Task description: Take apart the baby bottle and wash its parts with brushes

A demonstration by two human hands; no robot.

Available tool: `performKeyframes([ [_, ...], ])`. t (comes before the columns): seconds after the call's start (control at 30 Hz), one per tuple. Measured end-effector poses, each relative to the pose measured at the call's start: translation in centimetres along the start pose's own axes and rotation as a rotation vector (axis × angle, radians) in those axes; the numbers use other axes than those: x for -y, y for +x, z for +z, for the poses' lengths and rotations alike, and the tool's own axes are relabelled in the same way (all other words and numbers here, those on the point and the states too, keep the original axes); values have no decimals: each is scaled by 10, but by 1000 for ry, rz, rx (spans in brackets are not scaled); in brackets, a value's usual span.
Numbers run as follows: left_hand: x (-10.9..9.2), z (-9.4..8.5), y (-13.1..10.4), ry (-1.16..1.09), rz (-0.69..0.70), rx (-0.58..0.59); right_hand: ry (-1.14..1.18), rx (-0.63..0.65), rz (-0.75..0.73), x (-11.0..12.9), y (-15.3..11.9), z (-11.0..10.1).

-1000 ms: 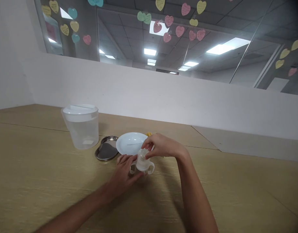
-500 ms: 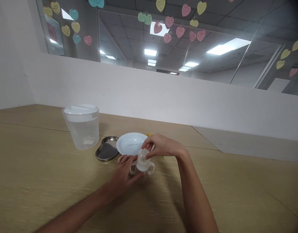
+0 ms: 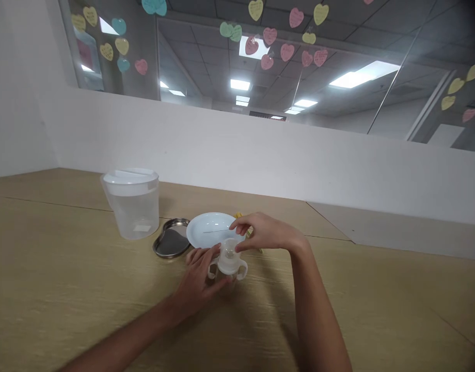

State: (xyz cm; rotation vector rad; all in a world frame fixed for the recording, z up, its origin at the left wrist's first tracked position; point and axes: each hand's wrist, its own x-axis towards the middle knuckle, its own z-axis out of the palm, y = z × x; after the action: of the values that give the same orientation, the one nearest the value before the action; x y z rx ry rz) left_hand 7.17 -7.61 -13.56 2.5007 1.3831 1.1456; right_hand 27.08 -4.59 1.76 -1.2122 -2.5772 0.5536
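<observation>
A clear baby bottle with a domed cap and two side handles stands upright on the table. My left hand is wrapped round its left side, thumb in front. At the cap's upper right is my right hand, its fingers apart, the thumb at or just beside the dome. Behind the bottle lies a white plate with a thin dark line across it, partly covered by my right hand. Something yellow and green shows behind that hand, mostly hidden.
A lidded clear plastic pitcher stands at the back left. Between it and the plate sits a kidney-shaped metal tray. A white wall rises behind the wooden table, with heart-shaped notes on the glass above.
The fingers of my right hand have come off the cap's top and spread, and that hand has moved slightly right. My left hand stays on the bottle.
</observation>
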Motion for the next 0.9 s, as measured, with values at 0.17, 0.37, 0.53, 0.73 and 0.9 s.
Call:
performKeyframes([
  [0.17,2,0,-1,-15,-9,-6,35,-36,58,-6,-4,-4],
  [0.37,3,2,1,12,-8,12,-34,82,32,12,9,12],
  [0.53,6,4,2,8,-18,34,-147,97,-7,19,16,21],
  [0.73,9,3,3,-27,-37,15,-152,119,-77,14,15,15],
  [0.9,10,4,3,-28,-43,2,-103,138,-86,12,14,12],
])
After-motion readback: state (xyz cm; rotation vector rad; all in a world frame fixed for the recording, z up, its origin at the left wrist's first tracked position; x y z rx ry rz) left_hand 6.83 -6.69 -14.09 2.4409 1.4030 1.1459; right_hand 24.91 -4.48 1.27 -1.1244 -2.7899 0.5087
